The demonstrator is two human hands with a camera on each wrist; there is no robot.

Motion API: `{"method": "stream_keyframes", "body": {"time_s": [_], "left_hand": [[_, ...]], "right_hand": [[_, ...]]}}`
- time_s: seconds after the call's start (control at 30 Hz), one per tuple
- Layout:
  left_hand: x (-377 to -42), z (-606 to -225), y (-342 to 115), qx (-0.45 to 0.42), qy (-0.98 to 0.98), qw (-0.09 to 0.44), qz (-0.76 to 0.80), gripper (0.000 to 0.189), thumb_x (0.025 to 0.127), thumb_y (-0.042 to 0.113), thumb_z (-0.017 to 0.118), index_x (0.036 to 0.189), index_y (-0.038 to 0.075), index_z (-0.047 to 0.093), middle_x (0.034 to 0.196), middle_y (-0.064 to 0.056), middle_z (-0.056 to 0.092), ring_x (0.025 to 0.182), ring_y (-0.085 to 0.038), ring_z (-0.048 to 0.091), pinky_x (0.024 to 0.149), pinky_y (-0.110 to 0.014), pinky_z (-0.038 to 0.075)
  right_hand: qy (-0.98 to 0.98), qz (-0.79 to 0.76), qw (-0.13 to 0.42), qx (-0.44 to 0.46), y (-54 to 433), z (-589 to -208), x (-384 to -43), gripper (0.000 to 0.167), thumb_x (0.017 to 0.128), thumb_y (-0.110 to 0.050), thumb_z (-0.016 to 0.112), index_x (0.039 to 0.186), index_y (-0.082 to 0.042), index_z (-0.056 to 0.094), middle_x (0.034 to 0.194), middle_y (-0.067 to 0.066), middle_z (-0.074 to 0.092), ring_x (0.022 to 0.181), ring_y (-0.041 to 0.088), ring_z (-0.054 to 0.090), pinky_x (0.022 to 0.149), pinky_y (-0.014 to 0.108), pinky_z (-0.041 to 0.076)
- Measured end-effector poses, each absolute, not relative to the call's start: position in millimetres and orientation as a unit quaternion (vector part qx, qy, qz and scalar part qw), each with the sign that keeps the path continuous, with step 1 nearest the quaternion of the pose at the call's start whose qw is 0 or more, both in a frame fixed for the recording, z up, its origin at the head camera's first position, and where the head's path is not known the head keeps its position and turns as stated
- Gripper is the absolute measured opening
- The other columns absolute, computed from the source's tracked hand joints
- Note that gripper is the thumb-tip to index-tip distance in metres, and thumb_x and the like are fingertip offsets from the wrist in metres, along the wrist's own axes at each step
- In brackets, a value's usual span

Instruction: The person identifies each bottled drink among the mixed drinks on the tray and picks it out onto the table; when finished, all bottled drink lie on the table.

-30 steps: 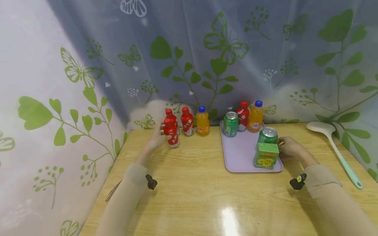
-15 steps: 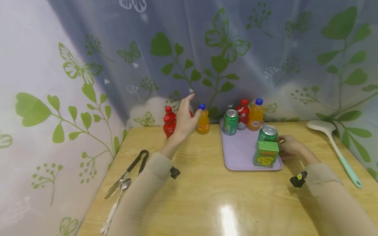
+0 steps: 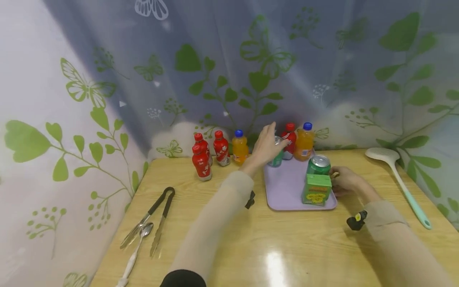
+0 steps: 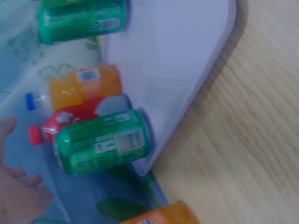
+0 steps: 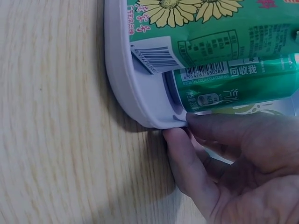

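My left hand (image 3: 267, 145) hovers over the back left corner of a lilac tray (image 3: 285, 189), fingers loosely spread. It is beside a green soda can (image 4: 105, 142); the left wrist view shows a gap between hand and can. My right hand (image 3: 346, 181) pinches the tray's right rim between thumb and fingers, clear in the right wrist view. By it stand a second green can (image 3: 319, 167) and a green drink carton (image 3: 317, 191) with yellow flowers. A red bottle (image 3: 289, 141) and an orange drink bottle (image 3: 305, 141) stand at the tray's back.
Left of the tray are an orange bottle (image 3: 240, 147) and several red bottles (image 3: 221, 148) near the curtain. Tongs (image 3: 163, 219) and a spoon (image 3: 134, 255) lie at the table's left. A skimmer (image 3: 401, 179) with a mint handle lies at the right.
My left hand has let go of the front red bottle and moved right, past the orange bottle, to the tray's back left can. My right hand stays on the tray rim.
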State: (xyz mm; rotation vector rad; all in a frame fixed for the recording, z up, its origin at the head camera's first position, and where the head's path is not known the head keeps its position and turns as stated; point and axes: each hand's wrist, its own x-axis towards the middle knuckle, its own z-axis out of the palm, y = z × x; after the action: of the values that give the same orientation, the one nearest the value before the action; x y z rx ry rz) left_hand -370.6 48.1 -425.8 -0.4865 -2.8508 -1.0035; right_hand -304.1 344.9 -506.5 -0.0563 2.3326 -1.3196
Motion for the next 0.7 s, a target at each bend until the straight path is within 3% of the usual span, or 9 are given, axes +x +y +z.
{"method": "stream_keyframes", "body": {"time_s": [0.23, 0.4, 0.7], "left_hand": [[-392, -443, 68, -0.149, -0.960, 0.056, -0.232, 0.085, 0.102, 0.051, 0.065, 0.166, 0.010, 0.027, 0.168, -0.009, 0.040, 0.155, -0.024, 0.040, 0.131, -0.037, 0.035], [-400, -449, 86, -0.132, -0.974, 0.070, -0.173, 0.087, 0.101, 0.056, 0.065, 0.165, 0.008, 0.031, 0.165, -0.009, 0.043, 0.155, -0.024, 0.040, 0.135, -0.041, 0.027], [-411, -454, 108, -0.090, -0.980, 0.094, -0.154, 0.084, 0.095, 0.060, 0.072, 0.158, 0.013, 0.043, 0.159, -0.005, 0.049, 0.153, -0.023, 0.042, 0.135, -0.047, 0.026]], "right_hand": [[0.855, -0.468, 0.224, -0.029, 344, -505, -304, 0.022, 0.100, 0.004, 0.052, 0.120, 0.010, 0.042, 0.095, 0.011, 0.058, 0.078, 0.019, 0.070, 0.071, 0.039, 0.067], [0.852, -0.471, 0.228, -0.023, 343, -506, -301, 0.024, 0.103, 0.001, 0.051, 0.124, 0.009, 0.042, 0.098, 0.010, 0.058, 0.080, 0.018, 0.069, 0.072, 0.037, 0.066], [0.849, -0.475, 0.233, -0.017, 345, -505, -302, 0.023, 0.104, 0.001, 0.049, 0.125, 0.008, 0.041, 0.097, 0.010, 0.056, 0.081, 0.019, 0.067, 0.070, 0.034, 0.065]]}}
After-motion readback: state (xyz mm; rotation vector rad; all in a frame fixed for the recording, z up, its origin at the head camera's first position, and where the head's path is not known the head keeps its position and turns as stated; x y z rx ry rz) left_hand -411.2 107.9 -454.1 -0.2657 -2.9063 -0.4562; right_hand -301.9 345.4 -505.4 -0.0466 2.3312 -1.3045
